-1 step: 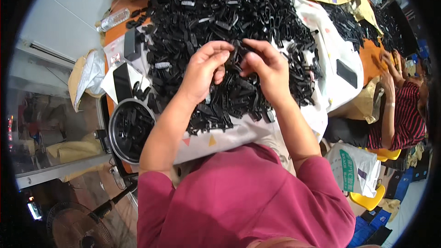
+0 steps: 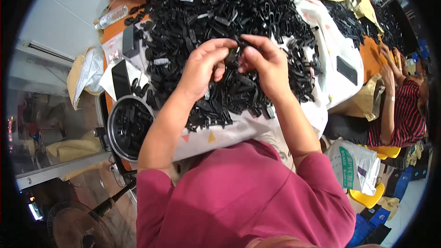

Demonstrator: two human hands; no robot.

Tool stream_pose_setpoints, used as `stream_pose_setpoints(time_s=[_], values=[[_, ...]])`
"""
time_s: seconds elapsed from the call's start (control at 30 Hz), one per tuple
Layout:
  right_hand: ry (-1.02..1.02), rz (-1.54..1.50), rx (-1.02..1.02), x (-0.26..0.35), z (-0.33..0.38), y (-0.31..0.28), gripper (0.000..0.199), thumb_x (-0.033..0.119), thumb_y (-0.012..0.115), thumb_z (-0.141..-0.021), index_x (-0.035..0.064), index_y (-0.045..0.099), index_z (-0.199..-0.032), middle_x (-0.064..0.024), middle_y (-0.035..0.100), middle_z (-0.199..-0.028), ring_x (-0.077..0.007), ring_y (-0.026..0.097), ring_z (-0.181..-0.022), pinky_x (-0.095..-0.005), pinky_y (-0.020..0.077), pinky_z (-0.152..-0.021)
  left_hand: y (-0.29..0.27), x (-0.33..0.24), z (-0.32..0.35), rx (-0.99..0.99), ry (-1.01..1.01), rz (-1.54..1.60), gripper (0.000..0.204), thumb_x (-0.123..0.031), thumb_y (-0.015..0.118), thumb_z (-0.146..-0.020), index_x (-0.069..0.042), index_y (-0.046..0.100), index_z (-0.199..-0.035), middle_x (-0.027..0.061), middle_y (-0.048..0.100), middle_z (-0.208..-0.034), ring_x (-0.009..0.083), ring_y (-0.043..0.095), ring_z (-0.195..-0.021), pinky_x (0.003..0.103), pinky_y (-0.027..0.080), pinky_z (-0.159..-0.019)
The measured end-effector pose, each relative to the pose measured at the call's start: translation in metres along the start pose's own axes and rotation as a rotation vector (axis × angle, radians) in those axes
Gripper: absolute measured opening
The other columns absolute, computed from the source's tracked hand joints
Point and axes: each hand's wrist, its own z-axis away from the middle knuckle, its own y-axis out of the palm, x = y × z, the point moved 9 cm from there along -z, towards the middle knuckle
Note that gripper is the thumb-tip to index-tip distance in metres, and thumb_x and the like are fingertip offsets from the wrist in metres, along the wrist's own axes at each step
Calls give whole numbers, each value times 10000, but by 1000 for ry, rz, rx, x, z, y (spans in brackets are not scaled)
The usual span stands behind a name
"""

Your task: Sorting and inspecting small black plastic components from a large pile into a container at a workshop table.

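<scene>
Both hands meet above the middle of the tabletop (image 2: pixel 367 55): the left hand (image 2: pixel 202 66) and the right hand (image 2: pixel 266 62) pinch a small black plastic part (image 2: pixel 233 55) between their fingertips, fingers curled close around it. Beneath them spreads a big heap of black plastic parts (image 2: pixel 220 14) on a white patterned cloth (image 2: pixel 321 41). At the left edge sits a round black bowl (image 2: pixel 115 131) holding more such parts. A black phone (image 2: pixel 347 70) lies on the cloth to the right, and a clear plastic bottle (image 2: pixel 111 17) lies at the far left.
</scene>
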Motion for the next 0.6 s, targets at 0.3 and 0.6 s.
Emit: stream_pose_setpoints(time_s=[0.3,0.6], values=[[-123,140,56,18,9,0,267,63,545,-840,-11,534,-1097,-84,587,-920,-110,563,-718,-216,484,-583,-3,-27,8,-82,216,-324,289,-111,684,-733,-32,614,-1002,16,605,-834,70,542,-725,192,441,-622],[-589,883,94,62,27,16,297,-68,600,-729,16,607,-1013,-104,602,-860,-173,588,-725,-237,466,-633,31,-71,42,-112,827,-1051,247,-109,691,-710,-4,631,-926,88,616,-829,156,586,-726,235,464,-645]])
